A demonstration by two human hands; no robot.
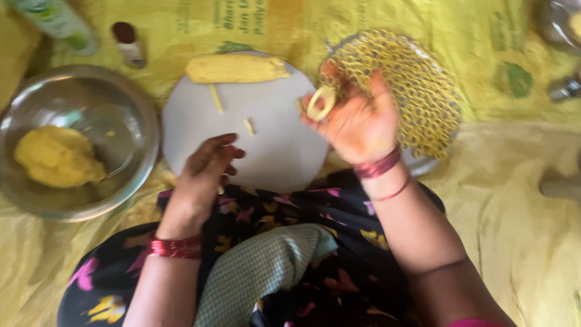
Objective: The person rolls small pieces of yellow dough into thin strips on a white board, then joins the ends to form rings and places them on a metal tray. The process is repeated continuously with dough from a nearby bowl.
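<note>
My right hand (357, 118) is raised over the right edge of a round white board (272, 151) and pinches a small yellow dough ring (321, 102). Just beyond it lies a plate (423, 165) heaped with several such rings (411, 85). My left hand (206, 166) rests on the near left edge of the board, fingers curled, with nothing seen in it. A thick roll of yellow dough (236, 68) lies along the board's far edge. Thin dough strips (215, 98) and a short bit (249, 126) sit on the board.
A steel bowl (115, 115) with a lump of yellow dough (57, 157) stands at the left. A bottle (57, 21) and a small dark-capped jar (129, 43) are at the back left. Metal vessels (560, 24) sit at the right edge. Yellow sheeting (520, 230) covers the floor.
</note>
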